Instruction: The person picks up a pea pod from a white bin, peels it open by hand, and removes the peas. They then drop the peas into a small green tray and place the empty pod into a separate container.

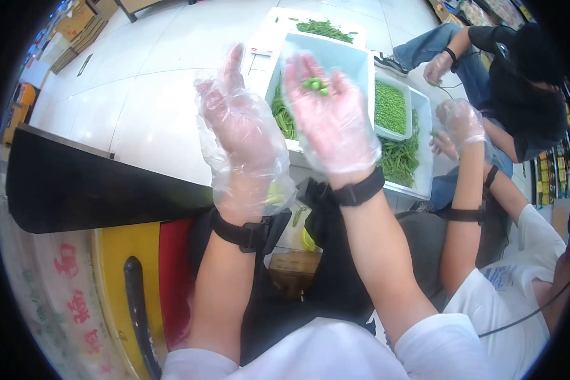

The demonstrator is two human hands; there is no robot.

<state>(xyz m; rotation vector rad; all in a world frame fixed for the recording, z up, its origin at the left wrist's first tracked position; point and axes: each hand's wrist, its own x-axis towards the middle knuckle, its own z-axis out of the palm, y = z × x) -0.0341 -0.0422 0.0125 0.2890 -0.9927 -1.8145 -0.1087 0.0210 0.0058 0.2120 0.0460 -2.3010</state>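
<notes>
A pale tiled floor spreads below the head camera, with white plastic trays of green bean pods set on it. The right hand, in a clear plastic glove, lies open and palm up over a white plastic tub, a few shelled green beans resting loose on its fingers. The left hand, gloved alike, is raised just beside it, fingers spread, holding nothing. To the right, other people's gloved hands work near a tray of shelled peas.
</notes>
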